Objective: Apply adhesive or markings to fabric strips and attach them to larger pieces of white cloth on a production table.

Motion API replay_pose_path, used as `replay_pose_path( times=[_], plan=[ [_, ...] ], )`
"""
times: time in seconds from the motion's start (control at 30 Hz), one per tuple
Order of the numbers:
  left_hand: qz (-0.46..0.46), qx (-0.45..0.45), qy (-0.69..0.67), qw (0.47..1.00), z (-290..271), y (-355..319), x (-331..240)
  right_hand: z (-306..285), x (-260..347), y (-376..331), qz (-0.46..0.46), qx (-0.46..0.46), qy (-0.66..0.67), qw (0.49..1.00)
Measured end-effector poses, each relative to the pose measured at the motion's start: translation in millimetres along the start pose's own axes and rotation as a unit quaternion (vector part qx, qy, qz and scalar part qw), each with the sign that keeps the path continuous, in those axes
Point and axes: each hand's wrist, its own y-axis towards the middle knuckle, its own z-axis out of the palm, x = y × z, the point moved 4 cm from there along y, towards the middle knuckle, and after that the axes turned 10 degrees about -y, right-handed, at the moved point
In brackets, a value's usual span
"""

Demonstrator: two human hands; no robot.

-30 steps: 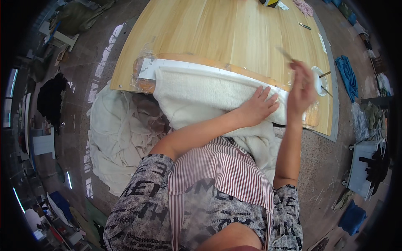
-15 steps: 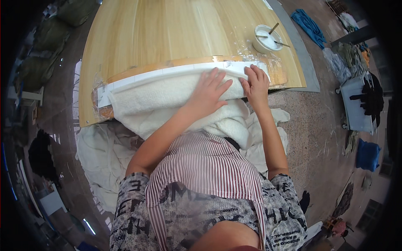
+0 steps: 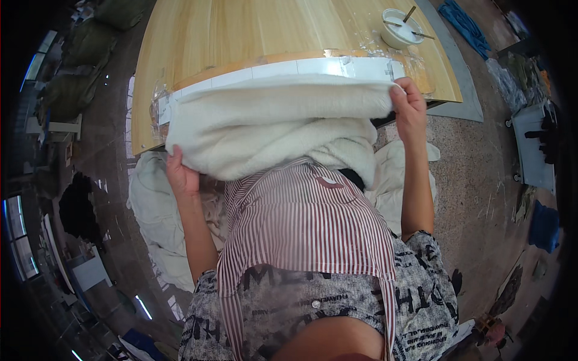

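A thick white fleecy cloth (image 3: 271, 108) lies over the table's near edge and sags in folds toward my striped apron (image 3: 301, 222). My right hand (image 3: 410, 111) pinches its upper right corner between thumb and fingers. At the cloth's lower left edge, my left hand (image 3: 182, 174) is closed on the fabric, its fingertips partly hidden by it. Just beyond the cloth's far edge runs a white strip (image 3: 271, 70) with thin cross lines, set along an orange-brown band (image 3: 241, 65) taped to the wooden table (image 3: 253, 30).
Toward the table's far right stands a white tub (image 3: 402, 37) of white paste with several sticks in it. More white cloth (image 3: 156, 222) hangs or lies below the table. At the right are a light-coloured bin (image 3: 536, 150) with dark cloth and a blue bundle (image 3: 545, 227).
Both hands have left the strip's edge. My left hand moved down and left to the cloth's side; my right took its corner. The cloth's edge has drawn nearer, baring more of the strip.
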Motion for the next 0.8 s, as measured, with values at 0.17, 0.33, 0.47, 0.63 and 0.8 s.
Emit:
replay_pose_path(
  times=[0.17, 0.33, 0.47, 0.63, 0.8],
  plan=[
    [-0.210, 0.269, -0.088, 0.936, -20, -30, -38, -30, 98, -83, -0.059, 0.097, -0.039, 0.993],
    [-0.149, 0.407, 0.443, 0.785, 101, -15, -6, -34, 102, -129, -0.005, 0.134, -0.065, 0.989],
    [0.026, 0.585, 0.512, 0.628, 208, -30, 88, -44, 139, -165, -0.183, 0.251, 0.021, 0.950],
    [0.096, 0.647, 0.541, 0.529, 260, -46, 193, -42, 212, -184, -0.294, 0.386, 0.170, 0.857],
    [-0.057, 0.472, 0.616, 0.628, 228, -25, 241, -51, 207, -180, -0.325, 0.367, 0.233, 0.840]
  ],
)
